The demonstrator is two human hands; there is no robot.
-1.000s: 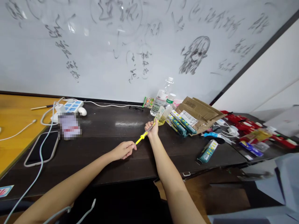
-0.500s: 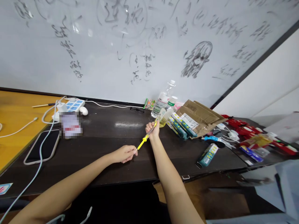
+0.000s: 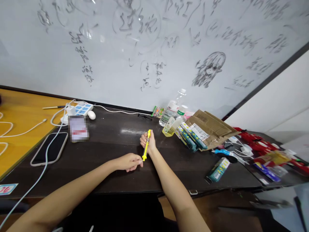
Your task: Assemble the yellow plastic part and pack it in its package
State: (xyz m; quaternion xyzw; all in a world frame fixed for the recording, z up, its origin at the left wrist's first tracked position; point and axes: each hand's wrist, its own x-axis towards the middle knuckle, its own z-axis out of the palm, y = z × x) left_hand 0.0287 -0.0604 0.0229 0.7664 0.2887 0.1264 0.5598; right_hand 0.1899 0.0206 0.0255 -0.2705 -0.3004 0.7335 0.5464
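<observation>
A slim tubular spring scale (image 3: pixel 146 146) with yellow ends and a clear barrel is held tilted above the dark desk, between my two hands. My right hand (image 3: pixel 150 144) is closed around its upper part, the yellow top showing beyond the thumb. At the lower end, my left hand (image 3: pixel 130 162) is closed in a pinch on the small metal hook. The left fingertips partly cover that hook. The barrel's fine markings are too small to read.
Two plastic bottles (image 3: pixel 174 120) stand beyond my right hand, near green boxes (image 3: pixel 190 137) and a brown paper package (image 3: pixel 210 127). Another green box (image 3: pixel 218 169) lies at right. A phone (image 3: pixel 49 149), power strip (image 3: pixel 83 109) and white cables are at left. A whiteboard (image 3: pixel 106 71) rises behind.
The yellow inner rod that stuck out of the barrel has slid back in. My right hand has come down and left, closer to my left hand. The view has shifted slightly.
</observation>
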